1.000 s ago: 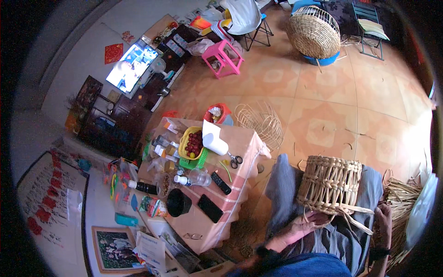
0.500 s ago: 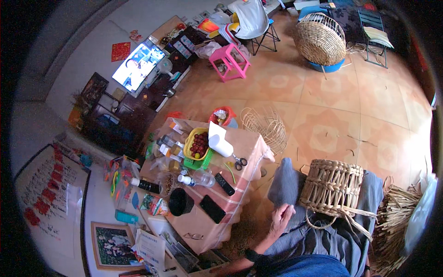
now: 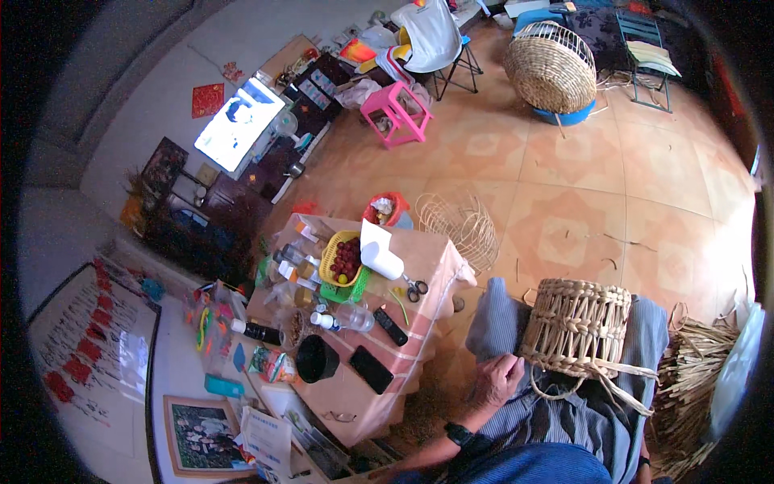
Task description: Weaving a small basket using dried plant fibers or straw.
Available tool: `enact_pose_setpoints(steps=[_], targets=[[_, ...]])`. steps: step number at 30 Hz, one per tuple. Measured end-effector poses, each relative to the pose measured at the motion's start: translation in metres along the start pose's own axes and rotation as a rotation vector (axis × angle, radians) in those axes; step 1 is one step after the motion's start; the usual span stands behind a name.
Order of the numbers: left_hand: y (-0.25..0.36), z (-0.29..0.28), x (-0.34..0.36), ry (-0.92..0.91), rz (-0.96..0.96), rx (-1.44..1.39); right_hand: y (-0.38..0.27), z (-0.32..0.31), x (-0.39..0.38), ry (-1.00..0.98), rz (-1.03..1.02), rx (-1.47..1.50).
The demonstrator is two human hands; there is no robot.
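On my lap sits an open-work woven basket (image 3: 577, 327) of thick straw-coloured braids, with loose strands (image 3: 625, 391) hanging at its near right edge and a loop below it. My left hand (image 3: 497, 381) is closed beside the basket's near left edge, above my grey striped trouser leg. Whether its fingers hold anything is hidden, and I cannot tell if they touch the basket. Of my right arm only a wrist with a dark band (image 3: 642, 462) shows at the lower edge; the right hand's fingers are hidden.
At left, a cloth-covered table (image 3: 435, 258) carries a yellow fruit basket (image 3: 341, 260), scissors (image 3: 415, 289), a phone (image 3: 372, 369), a remote (image 3: 391, 326) and a black pot (image 3: 316, 358). Straw bundles (image 3: 689, 379) stand at right. Beyond are a wire-like frame (image 3: 463, 230), pink stool (image 3: 397, 117) and large woven basket (image 3: 552, 73).
My left hand has moved slightly right, nearer the basket, and its fingers look more curled. The basket has hardly moved. The view has shifted a little.
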State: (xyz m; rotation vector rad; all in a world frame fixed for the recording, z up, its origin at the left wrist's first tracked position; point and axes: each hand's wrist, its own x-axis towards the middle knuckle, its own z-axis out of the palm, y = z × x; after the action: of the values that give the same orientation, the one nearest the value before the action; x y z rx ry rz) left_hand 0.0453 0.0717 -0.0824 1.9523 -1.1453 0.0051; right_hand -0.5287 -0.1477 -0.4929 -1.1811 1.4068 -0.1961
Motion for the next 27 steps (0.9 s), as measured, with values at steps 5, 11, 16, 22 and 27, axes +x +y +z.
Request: enact_pose_setpoints(steps=[5,11,16,22,27], targets=[[-0.003,0.001,-0.002,0.009,0.006,0.026,0.007,0.009,0.005,-0.003,0.009,0.014],[-0.001,0.002,0.000,0.000,0.017,0.053,0.014,0.010,0.008,0.005,0.002,0.033],[-0.005,0.006,-0.006,0.029,-0.015,0.037,0.018,0.017,0.010,-0.003,0.022,0.022],[-0.003,0.003,-0.004,0.000,0.004,0.063,0.021,0.013,0.007,0.009,0.016,0.038],[-0.005,0.000,-0.007,-0.003,-0.038,0.058,0.018,0.017,0.009,0.005,0.028,0.027]])
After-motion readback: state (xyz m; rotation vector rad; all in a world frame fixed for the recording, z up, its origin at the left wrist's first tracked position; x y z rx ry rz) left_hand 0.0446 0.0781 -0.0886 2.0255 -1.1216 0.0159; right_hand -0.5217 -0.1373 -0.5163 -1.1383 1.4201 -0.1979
